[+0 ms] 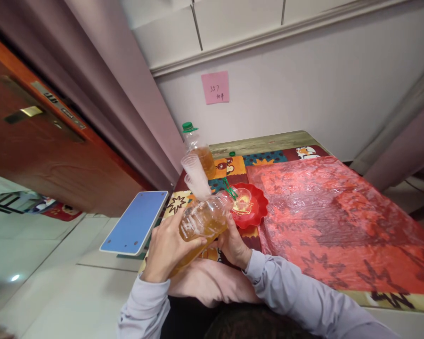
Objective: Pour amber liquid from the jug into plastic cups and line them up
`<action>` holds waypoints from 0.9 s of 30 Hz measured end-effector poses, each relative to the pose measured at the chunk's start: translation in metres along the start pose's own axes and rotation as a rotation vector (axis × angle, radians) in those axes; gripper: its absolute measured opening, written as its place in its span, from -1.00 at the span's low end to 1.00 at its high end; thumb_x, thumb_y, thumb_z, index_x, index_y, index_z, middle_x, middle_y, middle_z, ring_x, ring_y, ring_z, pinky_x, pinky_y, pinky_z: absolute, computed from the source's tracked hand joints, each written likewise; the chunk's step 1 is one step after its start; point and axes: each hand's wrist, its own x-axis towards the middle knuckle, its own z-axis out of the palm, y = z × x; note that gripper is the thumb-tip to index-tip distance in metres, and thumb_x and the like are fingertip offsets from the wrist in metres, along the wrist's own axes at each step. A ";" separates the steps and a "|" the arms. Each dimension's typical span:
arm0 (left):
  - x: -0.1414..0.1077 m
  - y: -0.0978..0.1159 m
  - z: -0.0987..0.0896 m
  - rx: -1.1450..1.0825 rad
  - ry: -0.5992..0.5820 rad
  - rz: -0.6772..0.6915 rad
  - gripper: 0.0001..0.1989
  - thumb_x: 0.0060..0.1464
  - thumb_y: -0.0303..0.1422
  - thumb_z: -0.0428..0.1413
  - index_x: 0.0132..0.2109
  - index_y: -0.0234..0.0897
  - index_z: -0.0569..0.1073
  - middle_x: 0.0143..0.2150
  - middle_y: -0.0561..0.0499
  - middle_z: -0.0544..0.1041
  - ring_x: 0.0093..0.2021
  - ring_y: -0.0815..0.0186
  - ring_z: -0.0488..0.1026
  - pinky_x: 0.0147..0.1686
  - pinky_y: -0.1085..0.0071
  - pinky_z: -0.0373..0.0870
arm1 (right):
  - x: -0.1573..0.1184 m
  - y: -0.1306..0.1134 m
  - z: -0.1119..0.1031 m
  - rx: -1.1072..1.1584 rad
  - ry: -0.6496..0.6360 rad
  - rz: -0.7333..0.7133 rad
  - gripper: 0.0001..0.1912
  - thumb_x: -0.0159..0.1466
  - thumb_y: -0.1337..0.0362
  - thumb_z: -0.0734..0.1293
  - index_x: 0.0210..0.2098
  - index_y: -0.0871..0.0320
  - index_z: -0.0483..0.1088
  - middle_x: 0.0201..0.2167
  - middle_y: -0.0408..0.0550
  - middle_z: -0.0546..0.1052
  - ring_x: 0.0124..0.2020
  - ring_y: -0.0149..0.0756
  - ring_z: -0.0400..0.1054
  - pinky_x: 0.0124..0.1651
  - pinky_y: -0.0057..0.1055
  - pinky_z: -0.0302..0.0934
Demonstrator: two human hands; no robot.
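Observation:
A large clear plastic bottle (203,219) of amber liquid lies tilted in front of me, its mouth end over a red scalloped plate (258,217). My left hand (169,242) is wrapped round its body from the left. On the right, my right hand (233,242) grips it from the side and below. Just beyond the bottle's mouth a clear plastic cup (245,198) sits on the plate; whether liquid is flowing I cannot tell. Thin green strands (230,189) show beside the cup. Behind the held bottle leans a stack of clear cups (196,175).
A second amber bottle with a green cap (190,127) stands at the table's back left. Nearby lies a loose green cap (232,154). Red plastic film (325,226) covers the table's right part. Left of the table is a blue stool (134,223).

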 end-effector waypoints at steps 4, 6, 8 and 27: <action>0.003 0.004 -0.004 0.023 -0.002 0.019 -0.08 -0.11 0.01 0.41 0.38 -0.12 0.39 0.16 -0.18 0.66 0.13 -0.12 0.62 0.12 0.03 0.53 | 0.000 0.000 0.000 0.010 0.004 0.007 -0.13 0.27 -0.48 0.26 0.34 -0.08 0.40 0.29 0.01 0.56 0.17 0.05 0.52 -0.10 -0.12 0.56; 0.004 0.006 -0.005 0.030 -0.013 0.009 -0.08 -0.10 0.01 0.40 0.39 -0.13 0.39 0.15 -0.20 0.66 0.13 -0.12 0.62 0.09 0.03 0.53 | 0.000 0.000 -0.001 0.015 0.011 0.010 -0.15 0.29 -0.46 0.26 0.35 -0.10 0.38 0.29 0.00 0.56 0.18 0.03 0.52 -0.08 -0.13 0.55; 0.004 0.008 -0.007 0.031 -0.027 -0.007 -0.07 -0.08 0.01 0.40 0.40 -0.14 0.38 0.15 -0.21 0.65 0.13 -0.12 0.61 0.08 0.03 0.53 | 0.001 0.000 -0.002 0.018 0.011 0.011 -0.16 0.30 -0.45 0.25 0.35 -0.10 0.38 0.29 -0.01 0.56 0.17 0.02 0.52 -0.08 -0.14 0.55; 0.010 0.012 -0.012 0.082 -0.052 0.009 -0.06 -0.09 0.07 0.39 0.40 -0.12 0.39 0.15 -0.20 0.66 0.11 -0.11 0.63 0.05 0.06 0.54 | 0.001 -0.002 -0.002 0.006 -0.013 0.028 -0.12 0.31 -0.49 0.18 0.36 -0.07 0.36 0.26 0.03 0.58 0.11 0.01 0.55 -0.16 -0.17 0.54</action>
